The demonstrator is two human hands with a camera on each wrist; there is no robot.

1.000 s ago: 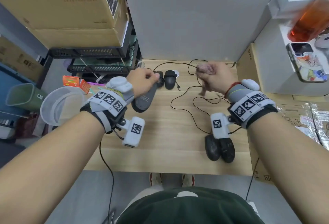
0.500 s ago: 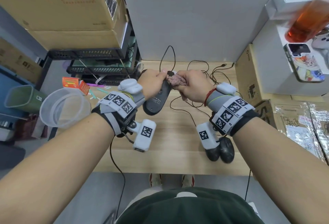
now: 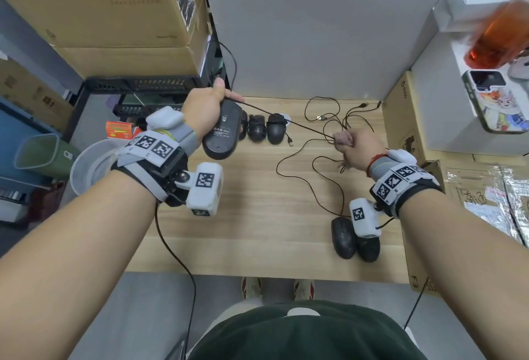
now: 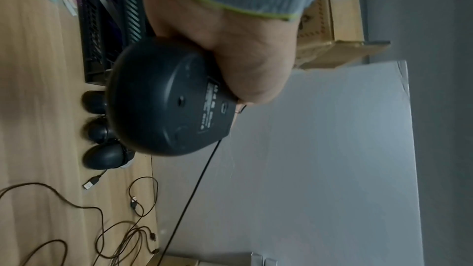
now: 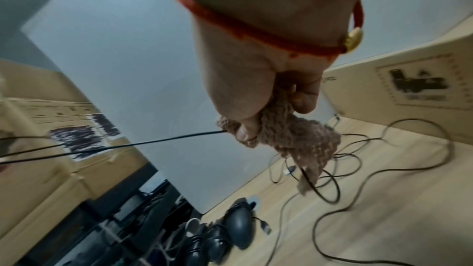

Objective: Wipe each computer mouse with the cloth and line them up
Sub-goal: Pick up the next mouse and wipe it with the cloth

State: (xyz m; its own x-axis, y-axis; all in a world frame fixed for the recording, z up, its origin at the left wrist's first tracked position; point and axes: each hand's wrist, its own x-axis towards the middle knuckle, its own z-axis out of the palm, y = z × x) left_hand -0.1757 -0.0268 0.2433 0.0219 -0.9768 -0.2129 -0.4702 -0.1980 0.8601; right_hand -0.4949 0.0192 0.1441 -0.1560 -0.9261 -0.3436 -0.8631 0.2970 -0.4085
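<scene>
My left hand (image 3: pixel 206 107) grips a black wired mouse (image 3: pixel 223 130) (image 4: pixel 166 104) above the table's back left, its underside turned toward me. Its cable (image 3: pixel 286 121) (image 5: pixel 153 141) runs taut to my right hand (image 3: pixel 357 145), which holds a bunched pinkish-brown cloth (image 3: pixel 342 139) (image 5: pixel 289 139) wrapped round the cable. A row of three black mice (image 3: pixel 264 129) (image 5: pixel 222 236) stands at the table's back, just right of the held mouse. Two more black mice (image 3: pixel 355 238) lie side by side near the front right edge, partly hidden by my right wrist camera.
Loose cables (image 3: pixel 323 159) sprawl over the wooden table (image 3: pixel 257 231) at its middle and back right. Cardboard boxes (image 3: pixel 400 119) flank the right side, a black rack (image 3: pixel 143 85) and stacked boxes the left. A clear tub (image 3: pixel 91 165) and green bin (image 3: pixel 37 153) sit lower left.
My hands have moved apart: the right hand slid the cloth rightward along the cable, away from the mouse, pulling the cable taut. The left hand shifted left and back with the mouse.
</scene>
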